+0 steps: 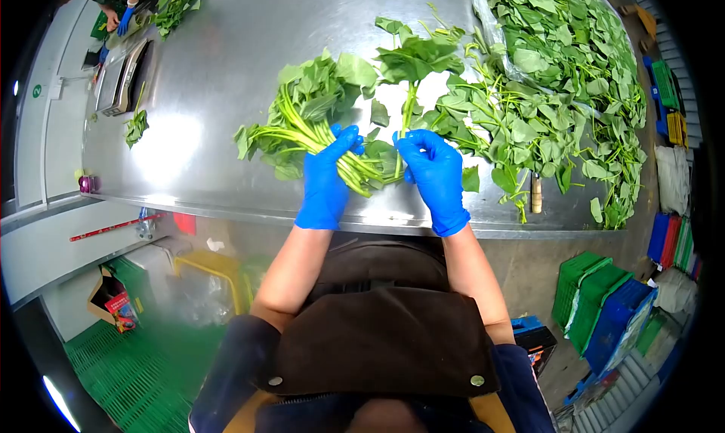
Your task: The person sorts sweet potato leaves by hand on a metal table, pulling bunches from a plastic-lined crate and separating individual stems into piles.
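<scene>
My left hand (328,178), in a blue glove, is wrapped round a bunch of leafy greens (306,120); the pale stems stick out past its fingers toward the right. My right hand (434,169), gloved too, pinches the stem of a leafy sprig (411,63) that points away from me. Both hands are over the near part of the metal table (226,116), a short gap apart. To the right of my right hand, a large heap of loose greens (529,123) spreads over the table and reaches its near edge.
A wooden handle (536,194) lies by the heap's near side. Clear plastic (491,25) edges the heap. At the far left are a scale-like metal device (122,78), another person's blue-gloved hand (125,21) and more greens (178,9). Green crates (589,289) stand on the floor at right.
</scene>
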Demonstrator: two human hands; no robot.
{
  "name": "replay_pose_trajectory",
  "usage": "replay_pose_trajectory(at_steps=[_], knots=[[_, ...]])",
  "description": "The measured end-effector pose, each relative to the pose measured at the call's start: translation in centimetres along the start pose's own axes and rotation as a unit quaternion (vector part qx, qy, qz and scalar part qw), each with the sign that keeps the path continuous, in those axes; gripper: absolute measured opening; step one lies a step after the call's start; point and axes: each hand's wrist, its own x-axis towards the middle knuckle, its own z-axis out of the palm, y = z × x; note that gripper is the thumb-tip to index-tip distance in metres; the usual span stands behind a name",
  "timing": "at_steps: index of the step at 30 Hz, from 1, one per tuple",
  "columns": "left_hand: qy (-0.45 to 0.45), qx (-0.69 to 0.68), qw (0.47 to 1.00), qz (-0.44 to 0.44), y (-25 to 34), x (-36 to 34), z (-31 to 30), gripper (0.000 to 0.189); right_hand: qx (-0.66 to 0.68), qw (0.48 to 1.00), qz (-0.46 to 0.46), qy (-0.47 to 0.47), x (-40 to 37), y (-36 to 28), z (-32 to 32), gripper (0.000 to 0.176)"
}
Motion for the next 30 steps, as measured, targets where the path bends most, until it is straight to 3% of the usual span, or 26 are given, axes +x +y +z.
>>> replay_pose_trajectory(at_steps=[5,7,12,15,16,17,19,22,25,26,29,30], knots=[[-0.020,0.008,1.000,-0.003,-1.2,-1.3,0.3,0.025,-0.242,0.952,-0.172,0.066,-0.9,0.1,1.7,0.015],[-0.034,0.000,0.999,0.004,-1.6,-1.5,0.7,0.027,-0.300,0.942,-0.149,0.016,-1.7,-0.3,2.5,0.018],[-0.073,0.068,0.995,-0.002,-0.9,-1.7,0.9,0.029,-0.252,0.955,-0.157,-0.019,-1.8,-0.5,2.3,0.017],[-0.069,0.039,0.997,-0.005,-0.4,-1.6,1.0,0.028,0.042,0.996,-0.058,-0.058,-0.3,0.1,1.1,0.016],[-0.082,0.054,0.995,-0.028,0.0,-1.8,1.1,0.027,0.099,0.995,-0.005,-0.007,0.3,-0.5,0.6,0.017],[-0.099,0.067,0.992,-0.032,-0.1,-1.8,1.0,0.027,0.101,0.994,-0.030,-0.012,0.9,-0.4,0.5,0.019],[-0.133,0.094,0.986,-0.044,-0.3,-2.0,1.2,0.028,0.132,0.984,0.033,-0.116,0.8,-1.9,0.3,0.020],[-0.138,0.088,0.985,-0.059,0.2,-2.2,1.8,0.027,0.169,0.980,0.045,-0.099,0.8,-1.5,0.9,0.017],[-0.111,0.085,0.990,-0.032,0.3,-1.9,1.8,0.026,0.142,0.989,0.021,-0.022,0.4,-0.6,1.9,0.012],[-0.099,0.081,0.992,-0.017,0.2,-1.8,1.8,0.025,0.128,0.991,-0.039,0.017,0.0,-0.6,2.4,0.008],[-0.056,0.009,0.998,-0.033,0.7,-1.1,1.7,0.024,-0.094,0.977,-0.177,0.070,-0.4,-0.4,2.3,0.008],[-0.038,-0.001,0.998,-0.043,0.8,-0.9,1.4,0.024,0.135,0.984,-0.063,0.100,-0.9,-0.1,2.9,0.008]])
